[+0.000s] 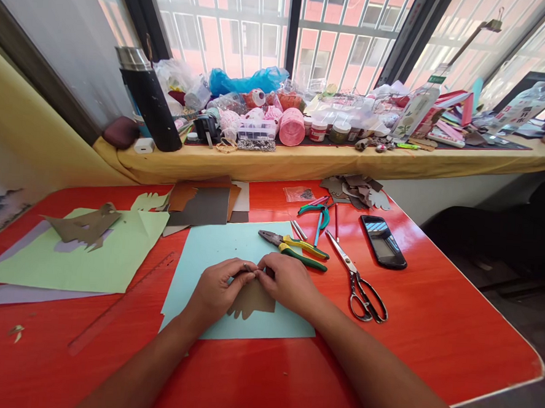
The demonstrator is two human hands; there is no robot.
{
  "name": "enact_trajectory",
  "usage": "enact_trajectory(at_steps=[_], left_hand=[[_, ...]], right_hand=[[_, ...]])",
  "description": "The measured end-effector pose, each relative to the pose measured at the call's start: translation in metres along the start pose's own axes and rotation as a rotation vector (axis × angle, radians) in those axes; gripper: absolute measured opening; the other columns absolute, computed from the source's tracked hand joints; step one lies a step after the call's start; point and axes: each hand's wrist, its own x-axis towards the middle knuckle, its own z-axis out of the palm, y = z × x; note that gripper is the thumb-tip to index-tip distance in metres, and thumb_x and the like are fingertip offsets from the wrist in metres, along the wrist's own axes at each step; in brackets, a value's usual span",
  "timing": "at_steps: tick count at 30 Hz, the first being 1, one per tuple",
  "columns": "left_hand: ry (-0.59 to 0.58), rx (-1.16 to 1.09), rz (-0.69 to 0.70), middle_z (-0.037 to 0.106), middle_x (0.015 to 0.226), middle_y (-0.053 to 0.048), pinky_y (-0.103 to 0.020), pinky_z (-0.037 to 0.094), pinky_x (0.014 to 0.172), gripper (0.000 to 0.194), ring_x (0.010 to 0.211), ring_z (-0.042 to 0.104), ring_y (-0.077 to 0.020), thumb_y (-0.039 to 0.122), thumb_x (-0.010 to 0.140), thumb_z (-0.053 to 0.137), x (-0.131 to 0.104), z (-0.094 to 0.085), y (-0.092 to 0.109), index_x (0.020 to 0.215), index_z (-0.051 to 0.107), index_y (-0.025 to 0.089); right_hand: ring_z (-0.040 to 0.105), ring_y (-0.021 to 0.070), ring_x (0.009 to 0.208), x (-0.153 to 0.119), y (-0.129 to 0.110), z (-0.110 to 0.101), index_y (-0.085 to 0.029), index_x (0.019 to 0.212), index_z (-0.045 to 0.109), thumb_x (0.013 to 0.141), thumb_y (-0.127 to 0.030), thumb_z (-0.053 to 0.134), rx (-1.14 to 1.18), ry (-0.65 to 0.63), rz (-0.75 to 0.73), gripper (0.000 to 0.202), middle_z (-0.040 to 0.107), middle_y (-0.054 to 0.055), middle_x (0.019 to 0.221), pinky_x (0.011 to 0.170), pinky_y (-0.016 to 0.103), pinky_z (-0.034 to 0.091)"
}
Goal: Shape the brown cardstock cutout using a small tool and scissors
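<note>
Both hands meet over a light blue sheet on the red table. My left hand is closed, thumb and forefinger pinched on a small dark thing at the fingertips, too small to name. Against it, my right hand is also closed, its fingertips pinched at the same spot. A brown-grey cut piece with a scalloped lower left edge lies just below the fingertips, its upper part hidden by the hands. Beyond my right hand are pliers with yellow and green handles.
Scissors and a black phone lie to the right, green-handled pliers farther back. Green paper, a clear ruler and dark sheets are left. A crowded windowsill borders the table's back.
</note>
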Motion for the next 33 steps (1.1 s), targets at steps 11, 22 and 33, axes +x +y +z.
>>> enact_trajectory(at_steps=[11,22,33], left_hand=[[-0.035,0.086,0.045,0.079,0.100,-0.001,-0.027,0.056,0.080,0.020,0.091,0.074,-0.0187,0.022,0.100,0.053,-0.0004,0.0007,0.0017,0.101,0.073,0.025],[-0.049,0.039,-0.026,0.079,0.100,-0.001,-0.027,0.055,0.080,0.018,0.092,0.073,-0.0194,0.025,0.099,0.054,-0.0001,0.0002,0.0000,0.099,0.072,0.026],[-0.038,0.009,-0.039,0.079,0.097,-0.002,-0.028,0.056,0.077,0.019,0.088,0.073,-0.0201,0.026,0.098,0.054,0.0008,-0.0015,0.0021,0.098,0.073,0.025]], right_hand=[[0.058,0.0157,0.076,0.0002,0.0011,0.0012,-0.022,0.091,0.072,0.097,-0.027,0.064,-0.006,0.009,-0.011,0.011,0.070,0.000,0.083,0.064,0.026,0.031],[0.059,0.0158,0.077,0.0000,0.0026,0.0002,-0.023,0.091,0.074,0.096,-0.027,0.065,0.027,0.011,-0.002,0.011,0.071,0.000,0.084,0.064,0.026,0.032],[0.062,0.0168,0.081,-0.0011,0.0002,0.0013,-0.022,0.092,0.073,0.097,-0.027,0.064,-0.007,0.007,0.007,0.011,0.073,0.001,0.088,0.067,0.026,0.034]])
